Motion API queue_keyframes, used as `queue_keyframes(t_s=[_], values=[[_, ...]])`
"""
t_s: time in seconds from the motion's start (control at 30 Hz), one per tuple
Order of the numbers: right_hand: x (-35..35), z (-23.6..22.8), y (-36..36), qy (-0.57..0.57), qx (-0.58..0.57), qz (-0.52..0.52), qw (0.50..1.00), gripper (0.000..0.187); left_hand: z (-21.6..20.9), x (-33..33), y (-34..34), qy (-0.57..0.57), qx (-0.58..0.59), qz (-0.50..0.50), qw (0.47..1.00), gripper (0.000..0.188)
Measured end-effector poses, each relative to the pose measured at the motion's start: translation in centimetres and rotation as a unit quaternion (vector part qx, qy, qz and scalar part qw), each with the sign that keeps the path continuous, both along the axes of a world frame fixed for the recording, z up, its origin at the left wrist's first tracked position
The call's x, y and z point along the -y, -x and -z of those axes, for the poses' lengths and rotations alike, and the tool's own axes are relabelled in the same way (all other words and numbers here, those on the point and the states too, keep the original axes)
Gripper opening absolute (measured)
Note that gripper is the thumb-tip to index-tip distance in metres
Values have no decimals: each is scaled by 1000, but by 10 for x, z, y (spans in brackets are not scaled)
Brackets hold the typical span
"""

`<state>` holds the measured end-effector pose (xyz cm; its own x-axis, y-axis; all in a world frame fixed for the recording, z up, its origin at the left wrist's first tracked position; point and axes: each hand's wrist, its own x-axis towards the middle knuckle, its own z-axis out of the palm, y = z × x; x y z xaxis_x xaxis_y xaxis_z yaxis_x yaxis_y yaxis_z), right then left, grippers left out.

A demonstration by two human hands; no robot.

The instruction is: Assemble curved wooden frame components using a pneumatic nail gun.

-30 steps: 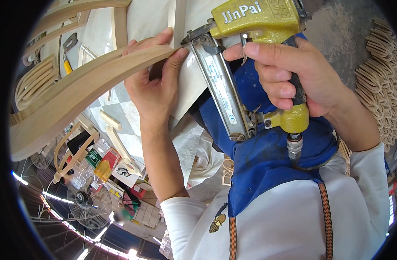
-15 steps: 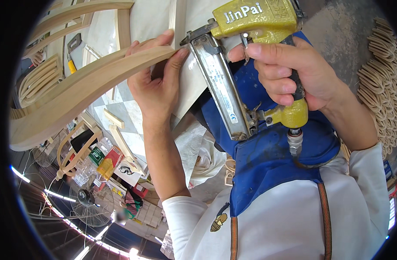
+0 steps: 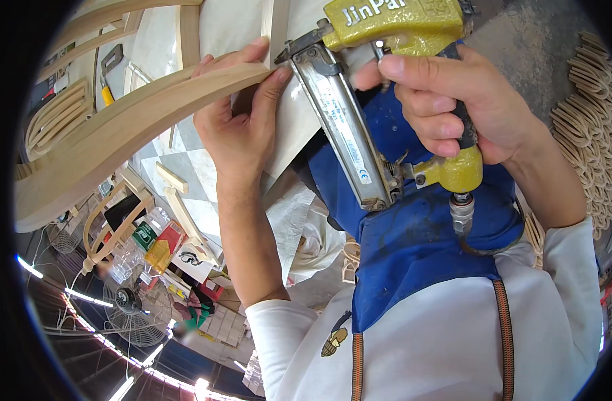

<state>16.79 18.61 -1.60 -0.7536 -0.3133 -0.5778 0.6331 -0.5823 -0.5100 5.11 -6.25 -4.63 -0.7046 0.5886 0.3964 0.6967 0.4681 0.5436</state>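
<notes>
My right hand (image 3: 446,100) grips a yellow pneumatic nail gun (image 3: 393,33) by its black handle, the index finger at the trigger. Its nose meets the end of a curved wooden chair part (image 3: 152,117), close beside my left thumb. The long silver magazine slants down toward my blue apron (image 3: 420,247). My left hand (image 3: 242,120) is wrapped around that same end of the curved part, thumb on the near side and fingers on the far side. A straight wooden bar (image 3: 275,30) stands just beyond my left fingertips.
Stacks of bent wooden pieces (image 3: 587,134) rise at the right. A hand saw (image 3: 109,67) lies at the upper left near more curved pieces (image 3: 62,120). Bottles and packages (image 3: 155,240) crowd a surface at lower left, by a fan (image 3: 129,301). An air hose coupling (image 3: 461,214) hangs under the gun.
The nail gun has shifted slightly, its nose dropping a little left onto the wood's end while its body tilts. My left hand keeps its hold with hardly any movement.
</notes>
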Motion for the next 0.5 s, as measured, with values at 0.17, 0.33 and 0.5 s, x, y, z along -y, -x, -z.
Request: queue_keyframes(t_s=[0.17,0.33,0.5], values=[[1,-2,0,-14,3,-9,1000,38,1,1,0,7,3,-2,1000,20],[-7,2,2,32,2,7,999,39,3,0,0,-5,2,5,1000,23],[-33,-20,11,-76,-43,11,996,42,-1,0,-2,-1,9,6,1000,29]])
